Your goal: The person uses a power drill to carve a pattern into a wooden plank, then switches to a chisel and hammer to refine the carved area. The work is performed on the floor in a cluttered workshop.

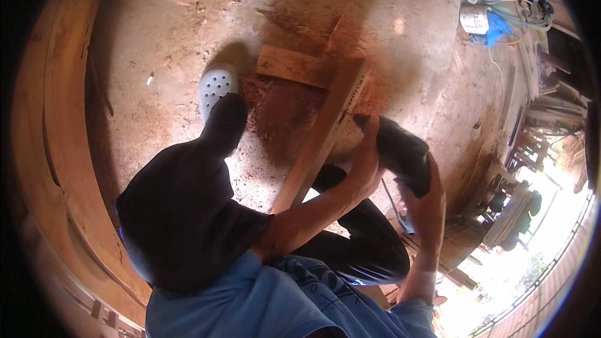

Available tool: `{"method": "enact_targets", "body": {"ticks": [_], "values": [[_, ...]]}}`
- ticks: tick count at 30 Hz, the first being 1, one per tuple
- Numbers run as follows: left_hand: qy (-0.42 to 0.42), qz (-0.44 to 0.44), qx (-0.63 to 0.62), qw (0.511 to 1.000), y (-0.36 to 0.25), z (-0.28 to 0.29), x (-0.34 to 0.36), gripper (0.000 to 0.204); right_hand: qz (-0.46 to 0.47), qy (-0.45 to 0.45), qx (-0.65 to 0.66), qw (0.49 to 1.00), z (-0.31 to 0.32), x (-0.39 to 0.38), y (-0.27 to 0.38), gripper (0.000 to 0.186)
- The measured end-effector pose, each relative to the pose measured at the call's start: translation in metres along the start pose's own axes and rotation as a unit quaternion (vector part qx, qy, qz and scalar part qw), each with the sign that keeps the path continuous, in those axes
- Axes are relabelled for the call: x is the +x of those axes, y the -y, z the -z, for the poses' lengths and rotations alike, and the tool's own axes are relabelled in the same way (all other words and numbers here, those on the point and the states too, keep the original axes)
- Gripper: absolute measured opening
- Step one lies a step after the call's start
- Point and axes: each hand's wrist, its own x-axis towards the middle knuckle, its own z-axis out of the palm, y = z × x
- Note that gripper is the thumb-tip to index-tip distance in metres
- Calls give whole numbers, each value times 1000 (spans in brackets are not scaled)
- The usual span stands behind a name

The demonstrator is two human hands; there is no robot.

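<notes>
Both my hands hold a dark, thick-bodied power tool [404, 153], drill-like in shape, its narrow front end pointing left toward a long wooden beam [321, 134]. My left hand [367, 158] is closed around the front part; some fingers are hidden behind the body. My right hand [427, 203] wraps the rear end. A row of small dark marks or holes runs along the beam's upper right edge, close to the tool's tip. Whether the tip touches the wood, I cannot tell. The beam's far end lies against a shorter wooden block [293, 66], and its near end passes beneath my left forearm.
Reddish sawdust [275, 109] covers the floor around the beam. Large planks [66, 119] line the left side. Buckets [474, 20], hoses and a blue bag [498, 28] stand at the far right, with stacked wood scraps [554, 116] nearer. My grey clog [217, 87] rests left of the block.
</notes>
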Motion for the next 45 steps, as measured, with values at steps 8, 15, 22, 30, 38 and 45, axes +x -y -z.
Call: {"method": "enact_targets", "body": {"ticks": [8, 15, 22, 30, 38, 45], "values": [[112, 28, -1, 993, -14, -15, 23, 63, -14, 166, 51, 985, 60, 100, 21, 70], [75, 3, 3, 997, -19, -5, 47, 66, -48, 276, 32, 959, 49, 164, 39, 65], [68, -22, 20, 997, -7, 8, 43, 74, -33, 263, 19, 964, 38, 151, 30, 64], [-55, -84, -16, 995, 17, 34, 21, 76, 61, 117, -14, 991, -17, 41, -12, 72], [-23, -38, -5, 999, 16, 73, -7, 71, -2, 5, 66, 998, -75, -38, -25, 75], [84, -19, -12, 996, 27, 31, -21, 58, 18, -84, 100, 991, -35, -54, -20, 70]]}}
